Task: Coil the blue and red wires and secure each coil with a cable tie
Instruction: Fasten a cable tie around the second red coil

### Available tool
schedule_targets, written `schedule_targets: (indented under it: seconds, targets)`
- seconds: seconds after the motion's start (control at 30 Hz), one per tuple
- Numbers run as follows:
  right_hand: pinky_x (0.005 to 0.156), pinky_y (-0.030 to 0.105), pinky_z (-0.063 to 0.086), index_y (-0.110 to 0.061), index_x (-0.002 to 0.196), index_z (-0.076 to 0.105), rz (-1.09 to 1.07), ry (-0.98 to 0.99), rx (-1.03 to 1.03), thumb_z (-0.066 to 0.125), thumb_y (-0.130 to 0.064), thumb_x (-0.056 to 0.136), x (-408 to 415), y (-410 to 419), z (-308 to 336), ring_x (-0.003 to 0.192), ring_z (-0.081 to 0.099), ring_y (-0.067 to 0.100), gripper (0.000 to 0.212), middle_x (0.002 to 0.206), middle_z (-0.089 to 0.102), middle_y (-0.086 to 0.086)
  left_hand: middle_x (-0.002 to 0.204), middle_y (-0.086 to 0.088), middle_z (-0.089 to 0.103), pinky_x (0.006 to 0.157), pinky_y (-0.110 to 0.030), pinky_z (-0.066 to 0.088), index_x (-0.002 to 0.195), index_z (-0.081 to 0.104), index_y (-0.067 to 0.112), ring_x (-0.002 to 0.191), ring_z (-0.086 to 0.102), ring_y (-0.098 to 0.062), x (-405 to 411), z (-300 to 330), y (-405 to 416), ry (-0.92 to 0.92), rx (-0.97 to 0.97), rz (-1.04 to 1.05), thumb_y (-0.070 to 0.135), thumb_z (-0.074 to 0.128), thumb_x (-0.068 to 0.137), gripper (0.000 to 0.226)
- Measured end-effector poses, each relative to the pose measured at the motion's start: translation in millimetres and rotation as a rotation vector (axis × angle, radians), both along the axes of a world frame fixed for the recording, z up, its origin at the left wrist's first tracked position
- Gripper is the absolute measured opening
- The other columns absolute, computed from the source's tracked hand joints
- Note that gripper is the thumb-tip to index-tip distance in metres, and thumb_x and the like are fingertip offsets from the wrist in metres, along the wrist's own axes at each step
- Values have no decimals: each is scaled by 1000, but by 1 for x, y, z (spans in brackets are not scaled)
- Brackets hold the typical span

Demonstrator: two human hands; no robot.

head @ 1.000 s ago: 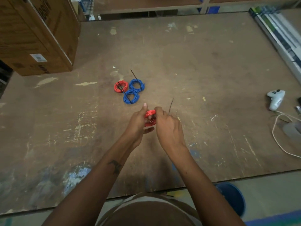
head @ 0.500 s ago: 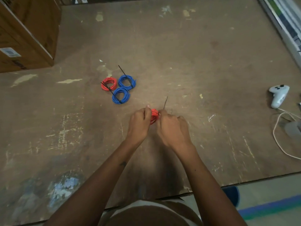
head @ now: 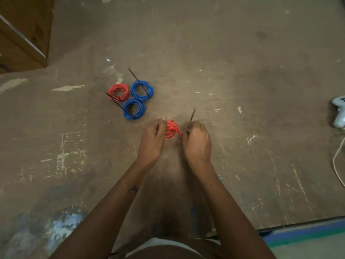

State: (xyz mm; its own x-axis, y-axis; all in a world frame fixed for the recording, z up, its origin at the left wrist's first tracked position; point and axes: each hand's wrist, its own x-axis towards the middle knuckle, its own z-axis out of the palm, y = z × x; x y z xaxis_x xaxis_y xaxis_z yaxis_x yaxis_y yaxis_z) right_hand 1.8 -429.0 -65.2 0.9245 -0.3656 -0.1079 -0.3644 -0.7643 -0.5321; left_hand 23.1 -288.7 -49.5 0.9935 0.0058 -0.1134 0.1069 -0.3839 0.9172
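- Fingers of my left hand (head: 152, 136) are curled round one side of a loose coil of thin red wire (head: 172, 130), thumb up along its edge, holding it just above the worn brown wooden tabletop (head: 242, 62).
- My right hand (head: 197, 140) is closed into a fist just beside the coil, pinching the thin black plastic cable tie (head: 192, 116), whose free tail sticks up and away from my knuckles.
- I cannot tell whether the tie is already looped through its head; the part near the coil is hidden behind my fingers.
- Red loops fan apart a little on the right side, so I judge this coil is not yet cinched tight.
- Further out and to the left lie three finished bundles touching one another: a small tied red coil (head: 119, 92), a far blue coil (head: 142, 90) and a near blue coil (head: 134, 111), each with a black tie tail poking out.
- By that count, I judge three coils done and this fourth one in its last step: pull the tie snug, then set it down with the others.
- No loose, uncoiled wire shows on the table, so this looks like the final coil.
- Off to the side sit a brown cardboard box (head: 22, 34) and a white handheld controller (head: 339, 114) at the right edge.
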Motion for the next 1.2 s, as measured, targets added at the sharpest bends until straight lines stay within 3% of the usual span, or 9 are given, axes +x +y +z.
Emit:
schedule_targets:
  seconds: [0.17,0.27,0.33,0.5,0.63,0.77,0.97,1.1,1.2]
  targets:
    - [80,44,52,-9,107,67,-58,-52,67,67,-17,96,2,-7,-13,96,69,39,14,102,72,13,78,-10,70,72,-38,49,85,68,4,75,58,-8,-1,-1,3,-6,-50,-4,36,46,115,49]
    - [82,39,52,-15,105,74,-80,-17,102,73,-28,89,6,-9,-12,96,71,34,21,98,76,7,70,9,62,68,-31,45,77,64,14,71,53,-3,-1,2,1,-13,-70,9,31,48,115,45]
    - [82,35,53,-18,101,79,-121,-33,163,72,-30,81,6,-11,-7,93,73,28,24,91,77,1,67,8,58,68,-32,43,74,59,17,70,52,-3,-2,5,1,-17,-74,9,31,48,115,45]
    - [79,38,60,-24,84,73,-202,-192,562,76,-27,85,-7,-13,24,71,70,10,5,72,72,-9,67,6,42,62,-31,34,72,46,15,65,39,-5,-6,18,1,-44,-82,31,22,49,113,42]
    - [67,35,52,-19,92,71,-64,-304,865,69,-14,97,-34,-10,64,67,67,18,8,73,69,-5,71,-3,43,64,-35,36,77,44,4,68,41,-10,-9,25,5,-31,-122,73,25,50,110,40]
    - [65,31,52,-21,96,73,11,-325,993,69,-10,94,-63,0,89,66,70,25,11,84,74,6,72,-11,50,67,-41,43,76,47,10,71,46,-13,-14,32,4,-16,-177,145,37,52,106,40]
    - [70,34,56,-28,94,74,84,-292,721,76,-11,90,-79,15,91,70,67,15,18,84,74,-1,74,-2,52,66,-43,46,72,45,29,72,49,-15,-31,45,3,-31,-230,163,34,54,102,32]
    - [71,31,56,-24,99,76,215,-416,381,78,-15,90,-81,20,92,72,65,11,13,93,69,-10,73,1,52,64,-30,46,81,50,16,68,48,-8,-46,56,10,-61,-246,142,16,55,106,25]
    - [70,35,54,-15,103,77,290,-564,196,77,-13,90,-85,23,87,74,59,12,12,97,61,-1,75,-1,52,65,-26,45,84,51,12,69,48,-7,-54,62,13,-56,-288,171,11,56,105,22]
